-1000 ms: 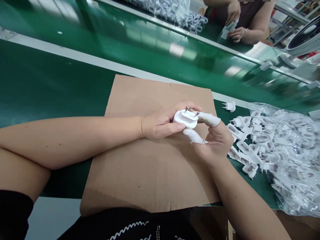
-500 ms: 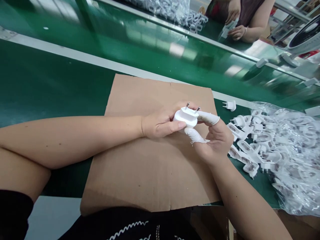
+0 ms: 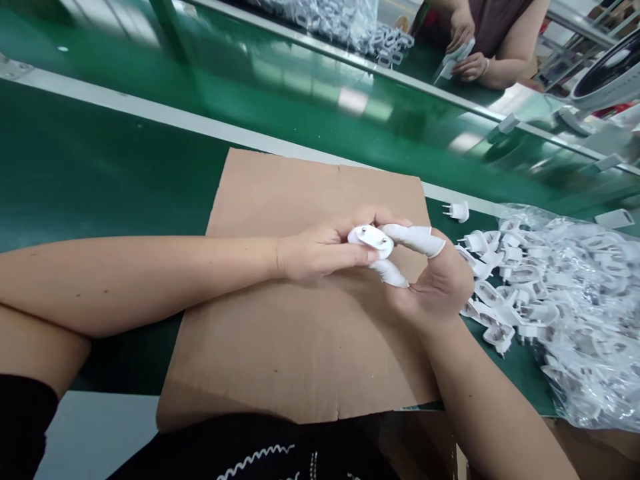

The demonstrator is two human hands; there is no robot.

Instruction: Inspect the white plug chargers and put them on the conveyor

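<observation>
A white two-pin plug piece [image 3: 371, 241] is held between both hands above a brown cardboard sheet [image 3: 300, 347], its pins pointing up toward the camera. My left hand [image 3: 330, 250] grips it from the left, thumb along its near side. On the right side, my right hand [image 3: 430, 273] pinches it with a thumb and forefinger wrapped in white covers. To the right, many similar white plug pieces [image 3: 525, 287] lie in a pile, partly in a clear plastic bag [image 3: 595, 320]. One single plug [image 3: 457, 211] lies apart, beyond the pile's left edge.
A green conveyor belt [image 3: 310, 123] runs across behind the cardboard. Across it, a person's hands [image 3: 467, 57] hold a white piece, beside more bagged white parts [image 3: 345, 23]. A white piece [image 3: 615, 218] lies at the right.
The plug piece has tilted so its pins now face the camera instead of standing up in side view. A white piece has come into fuller view on the belt at right.
</observation>
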